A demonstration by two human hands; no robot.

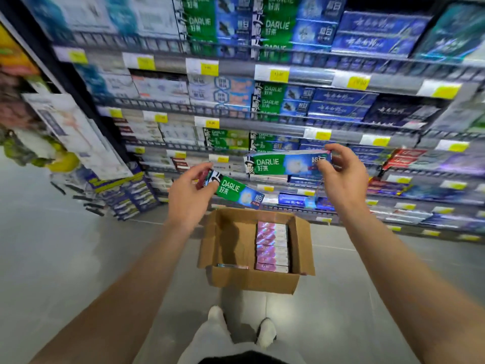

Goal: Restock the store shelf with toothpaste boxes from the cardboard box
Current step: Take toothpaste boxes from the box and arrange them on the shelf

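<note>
The left hand point(190, 191) pinches one end of a green and blue Darlie toothpaste box point(237, 191), thumb and fingers curled round it, so that the box slants down and to the right above the cardboard box point(252, 281). The grip here is pressed onto the box end, and a reddish end flap shows between the fingers. The right hand point(341, 177) holds a second Darlie toothpaste box point(278, 164) by its right end, its grip pinching the top and bottom edges; this box lies almost level, its printed face toward the camera, just in front of the store shelf point(288, 130) at the tier where other green Darlie boxes stand. Whether it touches the shelf rail cannot be told.

The cardboard box sits on the grey floor point(65, 245) right below the hands, its flaps folded open. Inside, along the right wall, lies a stack of pink toothpaste boxes point(273, 246); the left part shows bare cardboard bottom, with one more flat box point(232, 266) lying against the near wall.

The shelf rises in many tiers packed with green, blue, white and red cartons, with yellow price tags point(278, 74) along the rails. The upper tiers and left side are blurred. Two white shoes point(266, 333) and light trousers show at the bottom edge.
</note>
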